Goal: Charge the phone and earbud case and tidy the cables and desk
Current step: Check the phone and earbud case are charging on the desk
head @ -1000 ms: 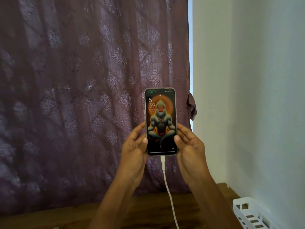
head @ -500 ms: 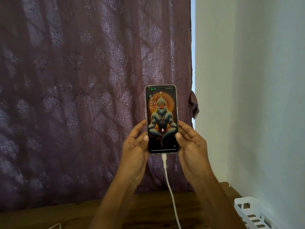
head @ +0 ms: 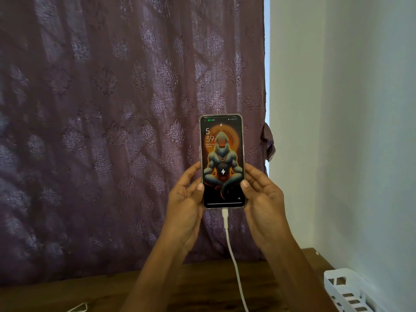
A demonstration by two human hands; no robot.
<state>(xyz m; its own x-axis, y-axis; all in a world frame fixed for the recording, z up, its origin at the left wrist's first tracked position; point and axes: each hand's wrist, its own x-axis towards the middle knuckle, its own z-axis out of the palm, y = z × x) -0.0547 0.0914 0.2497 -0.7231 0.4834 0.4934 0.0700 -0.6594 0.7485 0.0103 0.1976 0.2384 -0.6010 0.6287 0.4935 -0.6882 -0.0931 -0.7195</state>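
Left hand and right hand pinch the lit black rectangular phone; better lower it gently, thin white cable under fingers slack.

Dim room, backlit from 1 narrow gap at the curtain edge.
Brightest at the glowing phone screen between left hand and right hand, sharp enough to read 5 and 39. Thin daylight strip above and right of the hands; soft sheen over curtain folds to their left. Pale, bluish, evenly lit wall to their right. Palms and forearms in shade. Dark, slightly soft desk below the hands. Wide-angle bowing toward the edges; mild blur on the white basket low and right.
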